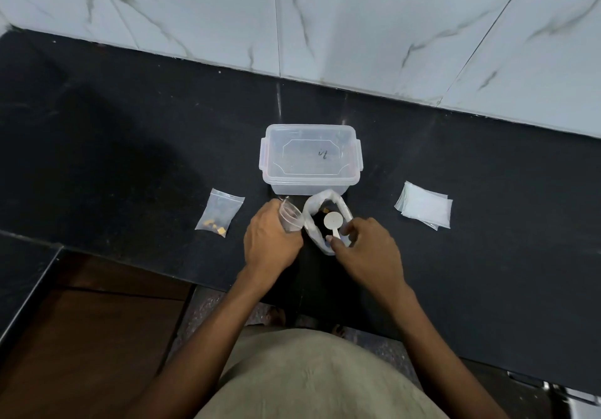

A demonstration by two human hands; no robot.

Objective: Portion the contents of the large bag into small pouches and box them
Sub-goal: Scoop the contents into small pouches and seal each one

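The large clear bag (341,204) stands open on the black counter, just in front of a clear plastic box (310,161) with its lid on. My left hand (268,243) grips a small clear pouch (290,218), held open beside the bag's left edge. My right hand (370,254) pinches the handle of a white plastic spoon (333,220) whose bowl hangs over the bag's mouth. A few yellowish pieces show inside the bag. One filled small pouch (219,212) with yellowish pieces lies to the left.
A stack of empty small pouches (424,208) lies on the counter to the right. The black counter (130,145) runs back to a marble-tiled wall (357,21). Its front edge is near my body, with a wooden surface (91,337) lower left.
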